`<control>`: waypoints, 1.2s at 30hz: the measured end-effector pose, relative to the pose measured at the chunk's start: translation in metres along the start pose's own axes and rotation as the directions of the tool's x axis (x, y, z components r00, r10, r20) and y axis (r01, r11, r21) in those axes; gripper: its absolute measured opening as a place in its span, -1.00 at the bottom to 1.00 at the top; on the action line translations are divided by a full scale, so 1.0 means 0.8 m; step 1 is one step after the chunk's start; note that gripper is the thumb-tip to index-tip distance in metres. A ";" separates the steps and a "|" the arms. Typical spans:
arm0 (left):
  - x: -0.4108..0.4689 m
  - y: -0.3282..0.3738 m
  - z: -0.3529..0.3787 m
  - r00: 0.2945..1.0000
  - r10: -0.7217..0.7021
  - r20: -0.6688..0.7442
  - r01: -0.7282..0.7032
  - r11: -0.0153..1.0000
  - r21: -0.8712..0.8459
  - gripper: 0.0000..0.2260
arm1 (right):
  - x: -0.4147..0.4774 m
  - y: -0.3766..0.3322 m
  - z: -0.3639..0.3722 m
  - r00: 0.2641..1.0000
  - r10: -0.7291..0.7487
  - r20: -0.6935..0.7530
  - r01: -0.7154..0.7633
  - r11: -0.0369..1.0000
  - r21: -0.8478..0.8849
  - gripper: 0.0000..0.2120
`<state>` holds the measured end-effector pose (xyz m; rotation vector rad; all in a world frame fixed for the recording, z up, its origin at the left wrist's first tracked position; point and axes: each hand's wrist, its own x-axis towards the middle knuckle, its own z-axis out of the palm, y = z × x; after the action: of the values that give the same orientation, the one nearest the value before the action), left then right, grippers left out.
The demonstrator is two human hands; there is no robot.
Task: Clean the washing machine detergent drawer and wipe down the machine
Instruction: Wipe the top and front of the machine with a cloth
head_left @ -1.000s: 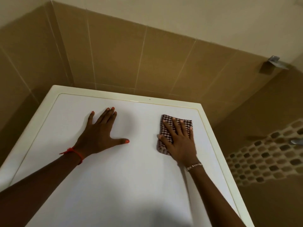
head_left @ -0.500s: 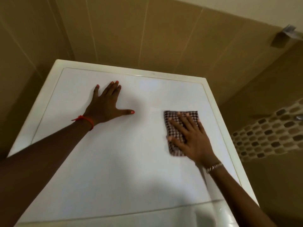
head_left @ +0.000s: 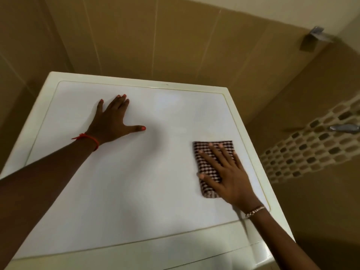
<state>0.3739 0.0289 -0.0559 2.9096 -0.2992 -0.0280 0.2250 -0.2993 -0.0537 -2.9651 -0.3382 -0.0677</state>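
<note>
The white top of the washing machine fills the middle of the view, with a cream rim around it. My right hand lies flat with straight fingers on a folded brown-and-white checked cloth, pressing it onto the top near the right edge. My left hand rests flat on the top toward the back left, fingers spread and thumb out. The detergent drawer is not in view.
Tan tiled walls close in behind and on both sides of the machine. A mosaic tile band runs along the right wall, with a metal tap handle sticking out of it. A metal fitting sits high on the right.
My right hand has slid the cloth toward me along the right side of the top. My left hand has stayed flat in place. The camera has tilted down, showing the machine's front edge.
</note>
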 end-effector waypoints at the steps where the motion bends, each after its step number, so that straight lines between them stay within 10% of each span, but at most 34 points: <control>1: -0.002 0.002 -0.002 1.000 0.009 -0.020 -0.009 1.000 0.005 -0.02 | -0.001 0.013 -0.005 0.998 0.067 -0.001 -0.067 0.998 -0.001 -0.39; 7: -0.028 0.027 -0.009 0.993 0.012 -0.121 -0.012 1.000 0.001 -0.05 | 0.043 0.061 -0.010 0.947 0.321 -0.004 -0.320 0.944 -0.086 -0.25; 18: -0.200 0.118 0.027 0.999 -0.048 -0.014 0.047 0.999 -0.016 0.08 | -0.050 0.052 -0.018 0.991 0.076 0.110 -0.077 0.997 0.006 -0.33; 27: -0.232 0.132 0.044 0.999 -0.023 0.024 0.021 0.997 0.072 -0.06 | -0.018 0.028 -0.012 0.911 0.408 0.055 -0.403 0.911 -0.085 -0.34; 36: -0.233 0.128 0.041 1.000 0.004 -0.021 -0.003 0.999 0.045 -0.20 | -0.106 -0.077 0.002 0.982 -0.116 0.150 0.113 0.993 0.028 -0.36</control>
<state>0.1697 -0.0385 -0.0664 2.9522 -0.3051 0.0097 0.1284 -0.2583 -0.0511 -2.9356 -0.5263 0.1476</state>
